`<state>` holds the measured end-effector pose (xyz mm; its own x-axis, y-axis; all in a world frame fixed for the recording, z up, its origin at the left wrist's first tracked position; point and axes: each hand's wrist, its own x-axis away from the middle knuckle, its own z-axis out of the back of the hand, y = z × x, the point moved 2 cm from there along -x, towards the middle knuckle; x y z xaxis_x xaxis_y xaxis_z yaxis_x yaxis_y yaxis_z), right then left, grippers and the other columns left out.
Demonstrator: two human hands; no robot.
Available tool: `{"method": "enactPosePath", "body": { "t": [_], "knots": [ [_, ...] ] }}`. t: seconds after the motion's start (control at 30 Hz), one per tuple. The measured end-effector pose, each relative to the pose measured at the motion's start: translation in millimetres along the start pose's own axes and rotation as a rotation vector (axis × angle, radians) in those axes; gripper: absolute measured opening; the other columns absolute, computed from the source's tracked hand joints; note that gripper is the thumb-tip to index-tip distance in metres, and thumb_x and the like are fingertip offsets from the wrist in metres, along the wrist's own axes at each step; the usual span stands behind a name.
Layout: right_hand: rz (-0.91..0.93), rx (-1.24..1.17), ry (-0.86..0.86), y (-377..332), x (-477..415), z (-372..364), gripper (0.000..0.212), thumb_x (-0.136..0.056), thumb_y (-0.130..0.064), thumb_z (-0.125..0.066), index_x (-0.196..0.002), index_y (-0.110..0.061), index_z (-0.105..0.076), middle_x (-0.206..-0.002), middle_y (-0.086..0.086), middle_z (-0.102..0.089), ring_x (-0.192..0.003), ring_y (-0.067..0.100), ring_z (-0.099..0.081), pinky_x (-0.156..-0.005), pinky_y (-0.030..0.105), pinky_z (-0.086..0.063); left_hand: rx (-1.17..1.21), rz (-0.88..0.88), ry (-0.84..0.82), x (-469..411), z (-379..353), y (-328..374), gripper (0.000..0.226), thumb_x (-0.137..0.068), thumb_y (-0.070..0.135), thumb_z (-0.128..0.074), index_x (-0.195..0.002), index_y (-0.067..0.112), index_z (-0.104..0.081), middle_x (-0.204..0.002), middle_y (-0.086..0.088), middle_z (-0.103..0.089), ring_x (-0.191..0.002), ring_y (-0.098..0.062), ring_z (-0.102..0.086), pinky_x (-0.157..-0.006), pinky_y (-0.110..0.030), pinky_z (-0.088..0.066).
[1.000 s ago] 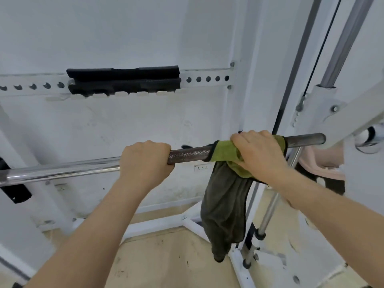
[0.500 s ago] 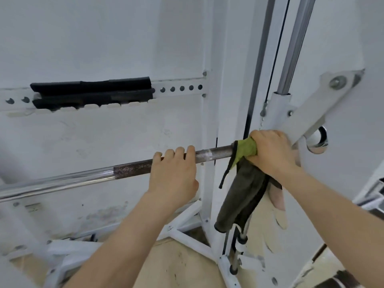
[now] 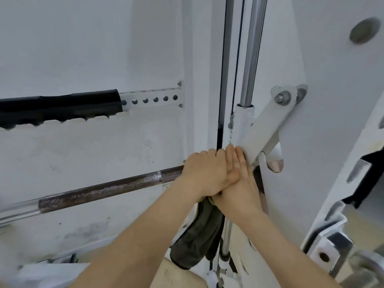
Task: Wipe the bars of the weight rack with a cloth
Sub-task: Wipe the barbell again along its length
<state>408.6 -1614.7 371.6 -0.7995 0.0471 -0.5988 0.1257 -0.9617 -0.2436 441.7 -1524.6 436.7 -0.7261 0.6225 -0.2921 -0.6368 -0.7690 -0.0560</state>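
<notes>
While the left hand (image 3: 204, 173) wraps tight around the bar (image 3: 108, 190), the right hand (image 3: 239, 183) lies across it with flat, straight fingers, pressing toward the white rack arm (image 3: 264, 129). The dark green cloth (image 3: 197, 240) hangs down just under both hands. A shiny pole (image 3: 252, 50) stands behind them.

no readable text, labels, brands or numbers appear on anything here.

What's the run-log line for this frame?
phase: wiping bar end | left hand: gripping bar | right hand: pressed at rack bracket, overlapping left | cloth: hanging below hands
</notes>
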Motion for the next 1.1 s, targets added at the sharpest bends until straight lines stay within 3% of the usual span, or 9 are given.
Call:
{"method": "enactPosePath", "body": {
  "t": [0.1,0.17,0.27,0.37,0.47,0.6,0.77,0.93,1.1],
  "knots": [
    [0.029,-0.211,-0.026,8,27,13,0.094,-0.084,-0.015,-0.063,-0.155,-0.013,-0.001,-0.162,0.000,-0.009,-0.149,0.009,0.002,-0.117,0.022,-0.011,0.201,-0.057,-0.338,-26,11,-7,0.075,-0.074,0.083,-0.042,-0.093,0.012,-0.056,-0.081,0.000,-0.058,-0.078,-0.021,-0.060,-0.074,-0.038,-0.050],
    [-0.040,-0.432,-0.011,14,40,17,0.081,-0.087,-0.007,-0.059,-0.154,-0.019,-0.015,-0.156,-0.009,-0.027,-0.143,0.002,-0.022,-0.111,0.013,-0.026,0.320,-0.042,-0.438,-42,9,-1,0.073,-0.066,0.087,-0.049,-0.078,0.015,-0.054,-0.080,-0.004,-0.063,-0.075,-0.020,-0.062,-0.071,-0.037,-0.053],
    [-0.454,-0.866,0.018,23,45,18,0.050,-0.088,-0.002,-0.053,-0.127,-0.034,-0.055,-0.117,-0.014,-0.066,-0.109,0.007,-0.061,-0.086,0.020,-0.051,0.122,0.077,-0.271,-56,-5,13,0.057,-0.071,0.077,-0.058,-0.074,0.021,-0.047,-0.078,0.000,-0.058,-0.074,-0.020,-0.059,-0.060,-0.032,-0.044],
    [-0.816,-1.404,-0.089,25,39,17,0.036,-0.093,0.000,-0.048,-0.114,-0.025,-0.064,-0.111,-0.005,-0.071,-0.100,0.007,-0.068,-0.086,0.031,-0.054,-0.066,0.137,-0.048,-52,-12,20,0.041,-0.081,0.056,-0.062,-0.078,0.018,-0.046,-0.071,0.002,-0.050,-0.072,-0.022,-0.057,-0.050,-0.028,-0.027],
    [-0.944,-1.815,-0.123,19,27,22,0.023,-0.094,-0.013,-0.049,-0.106,-0.021,-0.068,-0.105,-0.002,-0.074,-0.108,0.014,-0.064,-0.087,0.045,-0.053,-0.287,0.102,0.118,-27,-17,12,0.027,-0.074,0.024,-0.073,-0.087,0.016,-0.051,-0.060,0.001,-0.046,-0.049,-0.022,-0.042,-0.044,-0.027,-0.008],
    [-0.916,-1.837,-0.148,10,12,18,0.027,-0.095,-0.027,-0.053,-0.119,-0.020,-0.064,-0.122,0.000,-0.066,-0.118,0.014,-0.057,-0.097,0.054,-0.047,-0.498,0.186,0.196,24,-15,-31,0.043,-0.050,0.023,-0.088,-0.072,0.016,-0.052,-0.049,0.002,-0.035,-0.041,-0.019,-0.025,-0.047,-0.024,-0.001],
    [-0.947,-1.811,-0.106,6,6,14,0.039,-0.095,-0.037,-0.055,-0.129,-0.020,-0.058,-0.127,0.001,-0.064,-0.116,0.013,-0.060,-0.100,0.046,-0.047,-0.480,0.247,0.179,15,-17,-23,0.034,-0.081,0.039,-0.066,-0.079,0.019,-0.039,-0.058,0.008,-0.036,-0.050,-0.017,-0.036,-0.045,-0.027,-0.007],
    [-0.933,-1.783,-0.021,8,5,14,0.031,-0.100,-0.036,-0.045,-0.113,-0.019,-0.068,-0.106,-0.002,-0.074,-0.097,0.007,-0.069,-0.084,0.030,-0.052,-0.379,0.191,0.190,-41,-27,34,0.014,-0.074,0.023,-0.069,-0.077,0.018,-0.056,-0.066,0.003,-0.060,-0.055,-0.017,-0.059,-0.050,-0.028,-0.023],
    [-0.929,-1.862,-0.030,-14,12,10,0.031,-0.102,-0.035,-0.042,-0.111,-0.019,-0.067,-0.108,0.001,-0.074,-0.098,0.010,-0.069,-0.078,0.025,-0.052,-0.394,0.176,0.168,-21,-24,20,0.013,-0.077,0.024,-0.066,-0.082,0.022,-0.054,-0.061,0.005,-0.058,-0.049,-0.014,-0.057,-0.044,-0.025,-0.006]
  ]
}}
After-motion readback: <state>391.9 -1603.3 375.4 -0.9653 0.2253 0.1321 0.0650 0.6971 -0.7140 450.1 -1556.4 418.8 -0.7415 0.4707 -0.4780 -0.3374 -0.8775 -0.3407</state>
